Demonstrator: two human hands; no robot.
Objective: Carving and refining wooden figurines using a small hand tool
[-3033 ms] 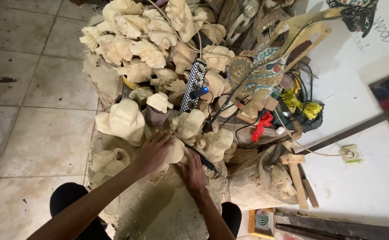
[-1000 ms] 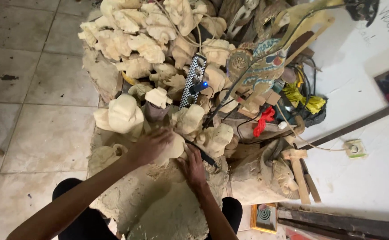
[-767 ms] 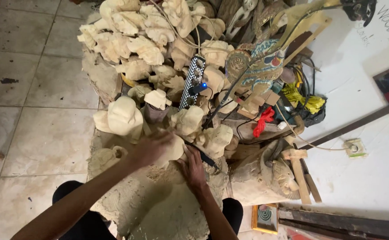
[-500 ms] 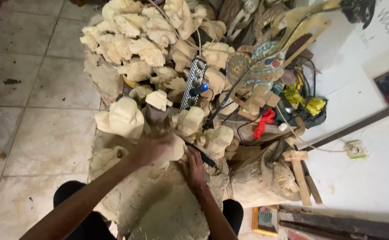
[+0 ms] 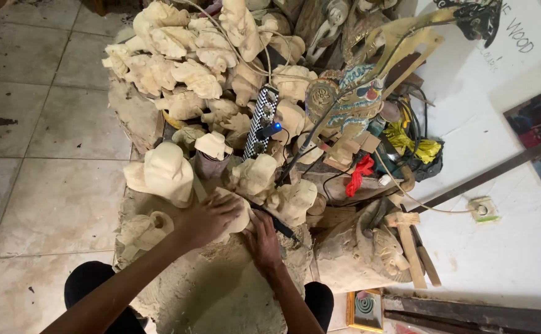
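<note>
Compared with a moment ago almost nothing has moved: both hands stay on the same pale, rounded, unfinished wooden carving (image 5: 236,210), so the work on this one piece goes on without a change of position. The left hand (image 5: 205,218) lies over the top of the carving, its grip closed around it to hold it steady. The right hand (image 5: 263,238) presses beside the piece and seems to hold a thin dark tool (image 5: 276,224); I cannot tell how tightly its grip is closed.

The carving rests on a big sawdust-covered wooden block (image 5: 221,291) in front of the person, just below a heap of similar pale carved wooden figures (image 5: 177,68). Its colour is light cream, and its details are hidden under the fingers.
</note>
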